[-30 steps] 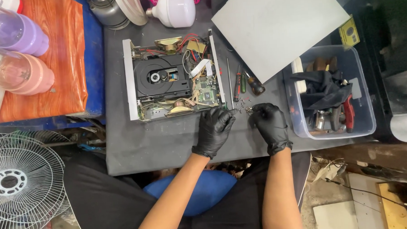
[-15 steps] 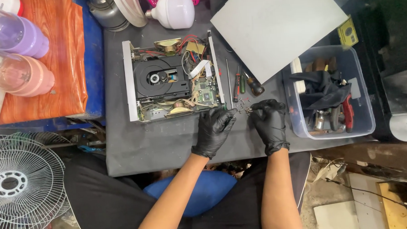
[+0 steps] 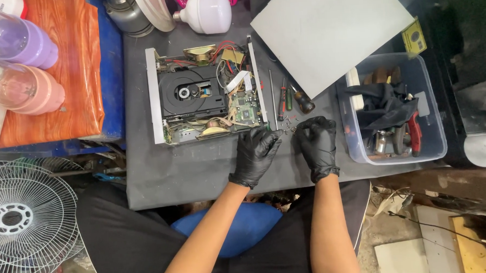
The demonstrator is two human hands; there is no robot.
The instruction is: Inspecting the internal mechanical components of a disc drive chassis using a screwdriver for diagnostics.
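Screws [image 3: 289, 125], a small loose cluster, lie on the dark grey desk [image 3: 201, 170] just right of an opened disc player [image 3: 206, 94], between the two black-gloved hands. Left hand [image 3: 256, 154] rests on the desk at the player's front right corner, its fingers [image 3: 270, 139] curled and drawn together around the tip of a thin tool; whether they actually pinch it is too small to tell. Right hand [image 3: 317, 143] sits just beside it, fingers [image 3: 302, 130] bent down and bunched at the screws, touching or nearly touching them. Three small screwdrivers [image 3: 290, 100] lie just above the hands. A flat grey metal cover [image 3: 331, 34] lies tilted at the upper right, with a small square yellow label [image 3: 414, 38] by its right corner. A clear plastic bin [image 3: 432, 146] at the right holds black cloth and red-handled pliers [image 3: 413, 133]. A white bulb [image 3: 206, 13] lies at the top.
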